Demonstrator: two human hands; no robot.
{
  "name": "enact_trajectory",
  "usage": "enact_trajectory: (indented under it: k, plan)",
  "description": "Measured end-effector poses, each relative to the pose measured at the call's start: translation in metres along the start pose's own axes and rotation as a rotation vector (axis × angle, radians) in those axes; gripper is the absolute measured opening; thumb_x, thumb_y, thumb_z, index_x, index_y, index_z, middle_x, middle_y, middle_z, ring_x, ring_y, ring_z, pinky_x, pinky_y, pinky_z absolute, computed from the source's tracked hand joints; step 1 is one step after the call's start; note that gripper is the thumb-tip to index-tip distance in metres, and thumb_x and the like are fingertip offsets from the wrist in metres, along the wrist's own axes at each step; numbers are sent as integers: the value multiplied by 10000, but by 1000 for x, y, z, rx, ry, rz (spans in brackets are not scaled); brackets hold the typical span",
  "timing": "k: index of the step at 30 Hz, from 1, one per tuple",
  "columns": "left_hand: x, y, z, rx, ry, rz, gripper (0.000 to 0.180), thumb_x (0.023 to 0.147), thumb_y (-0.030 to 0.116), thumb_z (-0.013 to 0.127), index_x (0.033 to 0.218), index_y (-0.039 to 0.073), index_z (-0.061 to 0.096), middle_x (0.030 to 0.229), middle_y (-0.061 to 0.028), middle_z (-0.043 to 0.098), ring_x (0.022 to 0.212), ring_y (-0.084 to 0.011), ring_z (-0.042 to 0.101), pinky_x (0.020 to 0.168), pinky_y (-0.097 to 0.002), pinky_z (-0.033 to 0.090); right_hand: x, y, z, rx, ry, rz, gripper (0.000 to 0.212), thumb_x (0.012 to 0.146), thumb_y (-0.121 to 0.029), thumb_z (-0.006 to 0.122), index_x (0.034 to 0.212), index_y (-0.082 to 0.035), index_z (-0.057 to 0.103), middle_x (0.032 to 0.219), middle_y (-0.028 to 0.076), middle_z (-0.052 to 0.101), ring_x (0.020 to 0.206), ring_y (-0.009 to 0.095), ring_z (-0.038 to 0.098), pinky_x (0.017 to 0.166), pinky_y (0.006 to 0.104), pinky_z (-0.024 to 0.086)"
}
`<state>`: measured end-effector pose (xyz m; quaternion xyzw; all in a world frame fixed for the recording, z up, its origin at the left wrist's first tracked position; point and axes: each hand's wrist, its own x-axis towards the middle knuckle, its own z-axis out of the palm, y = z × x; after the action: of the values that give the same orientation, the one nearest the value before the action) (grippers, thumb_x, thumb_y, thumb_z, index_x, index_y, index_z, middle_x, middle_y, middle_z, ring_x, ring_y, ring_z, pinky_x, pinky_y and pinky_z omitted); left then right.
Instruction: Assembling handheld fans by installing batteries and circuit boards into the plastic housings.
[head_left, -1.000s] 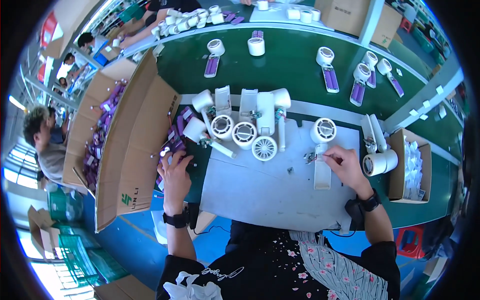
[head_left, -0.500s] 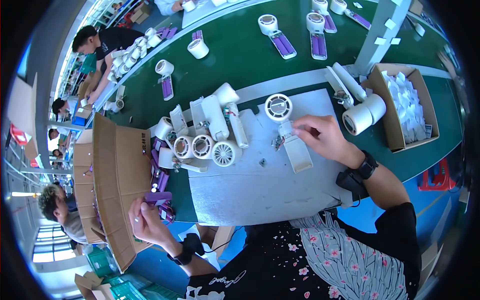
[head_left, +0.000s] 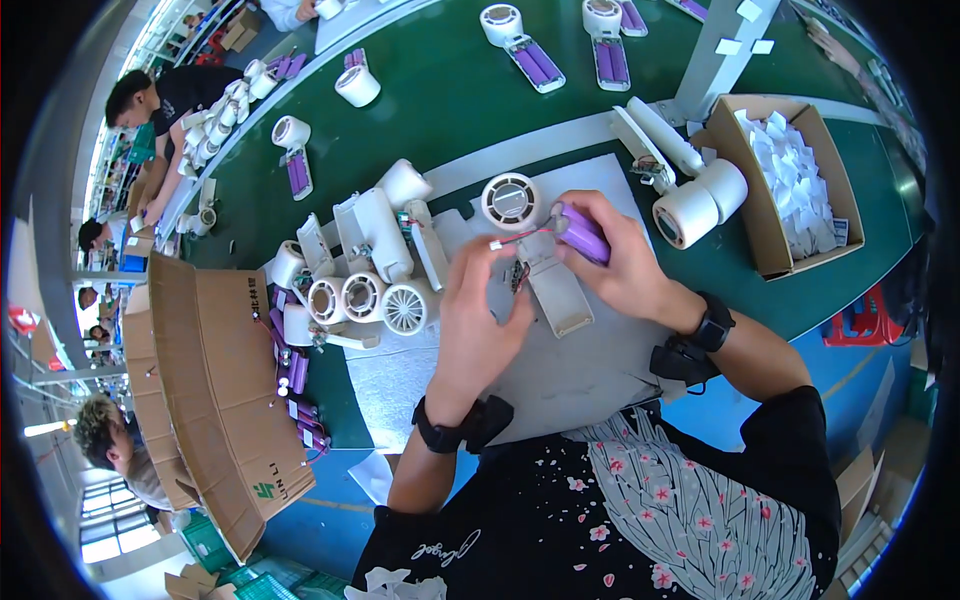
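Centre frame, my right hand [head_left: 625,265] is closed around a purple cell [head_left: 583,233] over the white fan housing [head_left: 553,283], while my left hand [head_left: 480,320] pinches its red wire [head_left: 520,237]; bare mat [head_left: 580,375] lies open toward the lower edge. Finished fans [head_left: 365,290] crowd the left, a tape roll [head_left: 700,200] and carton [head_left: 790,190] the upper right. Half a second ago my left hand was at the cardboard box [head_left: 220,390], lower left.

I hold one purple battery [head_left: 583,232]. I see three round fan heads [head_left: 362,296] in a row and two cardboard boxes [head_left: 790,190].
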<state>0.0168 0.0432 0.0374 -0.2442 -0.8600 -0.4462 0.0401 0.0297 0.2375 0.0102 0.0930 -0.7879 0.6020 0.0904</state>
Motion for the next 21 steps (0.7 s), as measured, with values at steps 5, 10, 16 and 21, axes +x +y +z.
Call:
enact_trajectory:
  k: [5,10,16,21]
  plan:
    - [0,-17,3,174,-198,45,426,716,17,708,1093,35,512,1150,-159,552,977,-354,576,826,-410,493,1,12,4,-1,19,44,408,770,-44,705,1112,-32,481,974,131,583,821,256,600,743,329,486]
    - [16,-24,5,40,-283,31,352,728,23,704,1043,32,547,1062,-157,591,908,-328,595,750,-404,494,3,7,5,-215,13,64,351,754,-9,694,1020,-39,466,918,127,550,776,281,575,699,348,470]
    - [14,-36,2,7,-164,119,199,766,27,714,950,16,639,914,-103,650,771,-235,668,700,-319,526,2,0,8,-250,-26,38,342,735,11,691,986,-42,465,895,130,530,767,309,555,681,350,461]
    - [8,-27,-2,-118,-214,-23,205,750,9,728,941,20,654,916,-101,663,779,-231,680,681,-306,531,2,5,7,-218,-65,12,353,691,26,722,934,-50,477,887,124,540,760,306,548,669,350,459]
